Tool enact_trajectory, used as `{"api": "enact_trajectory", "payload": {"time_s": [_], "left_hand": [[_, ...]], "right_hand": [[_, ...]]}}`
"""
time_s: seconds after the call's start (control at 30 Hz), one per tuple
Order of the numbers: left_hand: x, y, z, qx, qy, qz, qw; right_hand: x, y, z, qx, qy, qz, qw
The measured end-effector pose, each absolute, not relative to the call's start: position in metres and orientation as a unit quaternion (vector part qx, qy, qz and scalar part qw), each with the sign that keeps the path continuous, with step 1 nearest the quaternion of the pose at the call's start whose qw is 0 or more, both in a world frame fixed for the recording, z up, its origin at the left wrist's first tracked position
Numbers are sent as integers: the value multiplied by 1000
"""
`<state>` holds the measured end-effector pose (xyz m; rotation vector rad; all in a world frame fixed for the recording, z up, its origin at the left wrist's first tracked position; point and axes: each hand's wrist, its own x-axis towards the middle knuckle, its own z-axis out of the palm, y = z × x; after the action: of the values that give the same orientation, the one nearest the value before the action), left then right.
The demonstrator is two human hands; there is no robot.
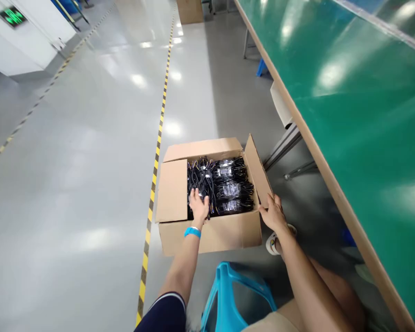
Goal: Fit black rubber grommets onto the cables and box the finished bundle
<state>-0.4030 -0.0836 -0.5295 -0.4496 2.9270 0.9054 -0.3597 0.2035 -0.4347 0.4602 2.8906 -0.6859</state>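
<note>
An open cardboard box (214, 235) stands on the floor, filled with bundles of black cables (231, 189) with thin coloured wire ends. Clear wrapping shines around the middle of the bundles on the right side. My left hand (198, 205), with a blue band at the wrist, reaches over the left part of the box, fingers stretched out above the cables; whether it touches them I cannot tell. At the right side, my right hand (272, 213) is closed on the near end of the raised box flap (257, 170). The left flap (172, 191) lies partly across the opening.
A long green-topped table (349, 92) runs along the right, its legs beside the box. A blue plastic stool (224, 295) stands just in front of me. Yellow-black floor tape (158, 138) passes left of the box. Another carton (190, 11) sits farther off.
</note>
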Motion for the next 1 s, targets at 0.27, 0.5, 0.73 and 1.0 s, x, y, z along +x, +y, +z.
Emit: {"api": "enact_trajectory", "payload": {"time_s": [0.27, 0.5, 0.73, 1.0], "left_hand": [[-368, -163, -534, -152, 965, 182, 109], [-348, -190, -504, -188, 971, 135, 50], [-330, -277, -464, -420, 906, 55, -23], [-361, -252, -513, -357, 916, 113, 145]], "right_hand": [[-352, 189, -444, 147, 961, -217, 87], [-352, 195, -441, 141, 966, -198, 86], [-353, 204, -442, 142, 968, -185, 92], [-353, 210, -438, 141, 971, -153, 116]]}}
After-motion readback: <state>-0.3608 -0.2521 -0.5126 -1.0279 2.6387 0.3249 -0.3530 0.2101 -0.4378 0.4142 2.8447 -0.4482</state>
